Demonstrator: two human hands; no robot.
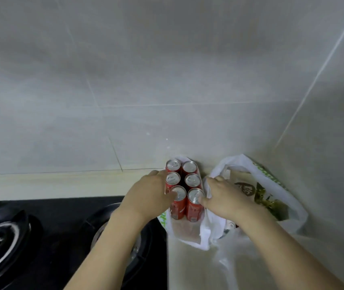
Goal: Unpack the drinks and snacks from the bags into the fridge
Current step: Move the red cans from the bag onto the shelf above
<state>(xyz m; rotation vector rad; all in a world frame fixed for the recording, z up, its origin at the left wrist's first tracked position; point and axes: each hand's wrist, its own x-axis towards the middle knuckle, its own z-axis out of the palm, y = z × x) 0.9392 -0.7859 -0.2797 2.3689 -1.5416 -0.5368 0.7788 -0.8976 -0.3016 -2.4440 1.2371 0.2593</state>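
Observation:
A pack of several red drink cans (184, 191) stands upright on the counter, on a flattened white plastic bag (184, 231). My left hand (148, 195) grips the pack's left side, its thumb on a front can's top. My right hand (225, 198) grips the pack's right side, its thumb touching the front right can. Behind my right hand, a second white bag (280, 185) lies open with a brown-printed snack packet (259, 195) inside. The fridge is not in view.
A black gas hob (62, 233) with two burners lies to the left, its edge touching the bag. Grey tiled walls (167, 70) meet in a corner just behind the cans and bags. Beige counter (188, 268) shows in front.

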